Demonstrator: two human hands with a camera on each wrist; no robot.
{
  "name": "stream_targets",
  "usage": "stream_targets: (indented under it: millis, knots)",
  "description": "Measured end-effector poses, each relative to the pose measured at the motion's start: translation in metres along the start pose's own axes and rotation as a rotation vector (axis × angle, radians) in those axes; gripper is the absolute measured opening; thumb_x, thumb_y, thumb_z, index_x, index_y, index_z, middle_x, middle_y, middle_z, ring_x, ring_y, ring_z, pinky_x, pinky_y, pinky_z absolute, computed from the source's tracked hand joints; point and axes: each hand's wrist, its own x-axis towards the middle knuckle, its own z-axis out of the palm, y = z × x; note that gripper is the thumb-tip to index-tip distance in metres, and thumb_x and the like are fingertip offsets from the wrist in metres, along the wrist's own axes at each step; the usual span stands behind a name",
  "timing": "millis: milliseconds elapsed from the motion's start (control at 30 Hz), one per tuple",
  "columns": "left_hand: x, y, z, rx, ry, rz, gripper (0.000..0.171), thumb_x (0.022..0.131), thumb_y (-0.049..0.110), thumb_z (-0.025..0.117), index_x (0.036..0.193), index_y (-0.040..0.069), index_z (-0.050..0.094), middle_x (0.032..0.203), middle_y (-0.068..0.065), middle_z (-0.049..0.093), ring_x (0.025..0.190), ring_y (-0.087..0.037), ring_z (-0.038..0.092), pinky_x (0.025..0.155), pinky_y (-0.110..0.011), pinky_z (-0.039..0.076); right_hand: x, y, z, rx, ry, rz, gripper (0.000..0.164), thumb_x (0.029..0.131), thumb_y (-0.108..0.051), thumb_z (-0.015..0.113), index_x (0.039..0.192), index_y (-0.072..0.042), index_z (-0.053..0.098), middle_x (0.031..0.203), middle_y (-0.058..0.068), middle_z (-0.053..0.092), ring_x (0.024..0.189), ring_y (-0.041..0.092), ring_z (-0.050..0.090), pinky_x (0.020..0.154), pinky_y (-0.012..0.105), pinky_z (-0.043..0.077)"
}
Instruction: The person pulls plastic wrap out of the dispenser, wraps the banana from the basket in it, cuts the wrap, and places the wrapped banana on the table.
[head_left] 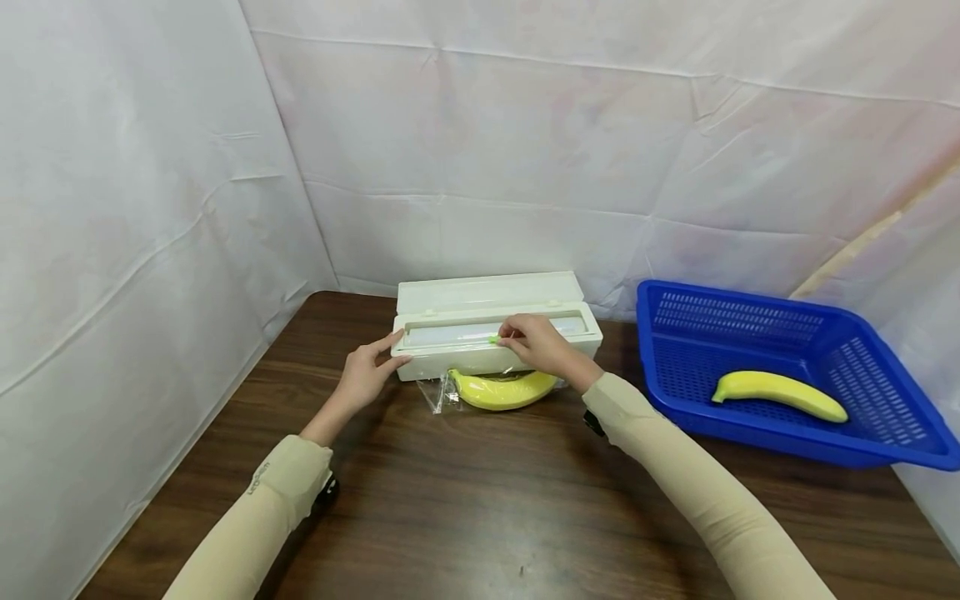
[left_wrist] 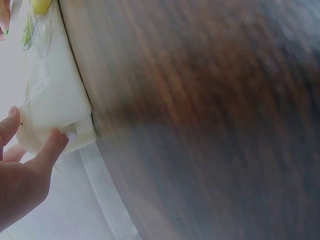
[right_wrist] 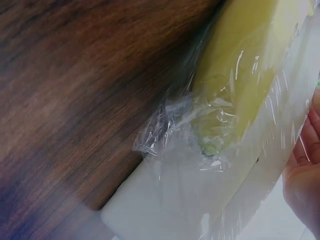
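Observation:
A white cling film dispenser (head_left: 431, 365) lies at the back of the table, lid up, with a pale roll (head_left: 450, 333) inside. My left hand (head_left: 363, 379) holds its left end between thumb and fingers. Over the front edge of the frame, my right hand (head_left: 536, 342) pinches a small green slide cutter (head_left: 492, 339). Against the dispenser's front lies a yellow banana (head_left: 498, 393) under clear cling film (right_wrist: 170, 125), which bunches up past both tips. In the right wrist view the film stretches from the banana up across the white front, and the right fingertips are out of frame.
To the right stands a blue plastic basket (head_left: 750, 302) with a second banana (head_left: 780, 392) inside. White cloth (head_left: 487, 167) hangs behind the brown wooden table (head_left: 450, 517) and along its sides.

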Motion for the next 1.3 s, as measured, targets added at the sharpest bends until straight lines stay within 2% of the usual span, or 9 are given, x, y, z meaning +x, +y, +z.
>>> stream_targets:
  millis: [400, 467, 533, 633, 733, 867, 1000, 1100, 1300]
  knots:
    - [-0.001, 0.005, -0.002, 0.013, -0.005, 0.003, 0.057, 0.102, 0.019, 0.073, 0.153, 0.001, 0.052, 0.155, -0.022, 0.048, 0.142, -0.043, 0.050, 0.089, -0.049, 0.049, -0.004, 0.000, 0.000, -0.029, 0.034, -0.014, 0.009, 0.103, -0.010, 0.069, 0.103, -0.002, 0.073, 0.100, 0.014, 0.074, 0.090, 0.026, 0.072, 0.086, 0.039, 0.062]
    - [-0.001, 0.005, -0.003, 0.016, -0.008, 0.001, 0.057, 0.102, 0.019, 0.072, 0.153, 0.002, 0.052, 0.155, -0.022, 0.048, 0.127, -0.044, 0.062, 0.084, -0.047, 0.050, -0.005, 0.000, -0.001, -0.031, 0.043, -0.014, 0.009, 0.103, -0.009, 0.069, 0.103, -0.001, 0.073, 0.100, 0.015, 0.074, 0.091, 0.027, 0.072, 0.086, 0.040, 0.062]
    - [-0.001, 0.005, -0.003, 0.016, -0.013, -0.004, 0.058, 0.102, 0.019, 0.072, 0.153, 0.002, 0.052, 0.155, -0.022, 0.048, 0.095, -0.042, 0.068, 0.076, -0.043, 0.047, -0.007, 0.001, -0.001, -0.034, 0.056, -0.012, 0.008, 0.103, -0.009, 0.070, 0.102, -0.001, 0.073, 0.100, 0.015, 0.074, 0.091, 0.028, 0.072, 0.086, 0.040, 0.062]
    - [0.000, 0.004, -0.002, 0.010, -0.023, -0.009, 0.058, 0.103, 0.020, 0.072, 0.154, 0.003, 0.051, 0.156, -0.023, 0.046, 0.066, -0.032, 0.049, 0.067, -0.038, 0.041, -0.009, 0.003, -0.002, -0.041, 0.075, -0.006, 0.007, 0.102, -0.008, 0.071, 0.101, -0.002, 0.073, 0.100, 0.014, 0.074, 0.090, 0.027, 0.072, 0.084, 0.040, 0.062]
    - [0.000, 0.003, -0.002, 0.012, -0.020, -0.010, 0.058, 0.103, 0.020, 0.072, 0.154, 0.002, 0.051, 0.156, -0.023, 0.046, 0.095, -0.043, 0.067, 0.075, -0.042, 0.046, -0.011, 0.005, -0.003, -0.037, 0.080, -0.002, 0.007, 0.102, -0.008, 0.070, 0.101, -0.002, 0.073, 0.100, 0.014, 0.074, 0.090, 0.027, 0.071, 0.084, 0.040, 0.062]
    - [0.001, 0.003, 0.001, -0.006, -0.024, -0.005, 0.058, 0.103, 0.021, 0.072, 0.154, 0.003, 0.051, 0.157, -0.021, 0.046, 0.144, -0.044, 0.047, 0.099, -0.052, 0.050, -0.015, 0.009, -0.007, -0.032, 0.073, 0.008, 0.008, 0.103, -0.009, 0.069, 0.103, -0.002, 0.073, 0.102, 0.014, 0.075, 0.092, 0.028, 0.072, 0.086, 0.041, 0.062]
    - [0.002, 0.004, 0.000, -0.013, -0.036, 0.002, 0.058, 0.103, 0.023, 0.071, 0.154, 0.004, 0.051, 0.158, -0.021, 0.045, 0.141, -0.043, 0.051, 0.092, -0.047, 0.053, -0.024, 0.014, -0.014, -0.047, 0.115, 0.039, 0.005, 0.102, -0.005, 0.070, 0.101, -0.002, 0.073, 0.100, 0.014, 0.074, 0.092, 0.030, 0.072, 0.087, 0.044, 0.061]
    - [0.000, 0.001, -0.003, 0.003, -0.015, -0.005, 0.057, 0.102, 0.022, 0.072, 0.153, 0.004, 0.053, 0.156, -0.021, 0.047, 0.138, -0.042, 0.054, 0.080, -0.042, 0.046, -0.030, 0.018, -0.016, -0.058, 0.147, 0.047, 0.005, 0.101, -0.004, 0.070, 0.101, -0.001, 0.073, 0.100, 0.016, 0.074, 0.091, 0.032, 0.072, 0.086, 0.046, 0.061]
    - [0.000, -0.004, -0.006, -0.007, -0.026, -0.014, 0.057, 0.103, 0.021, 0.072, 0.153, 0.003, 0.052, 0.157, -0.022, 0.046, 0.148, -0.042, 0.042, 0.099, -0.052, 0.049, -0.033, 0.020, -0.014, -0.080, 0.162, 0.063, 0.009, 0.103, -0.008, 0.069, 0.106, 0.000, 0.072, 0.105, 0.017, 0.074, 0.097, 0.035, 0.073, 0.087, 0.047, 0.061]
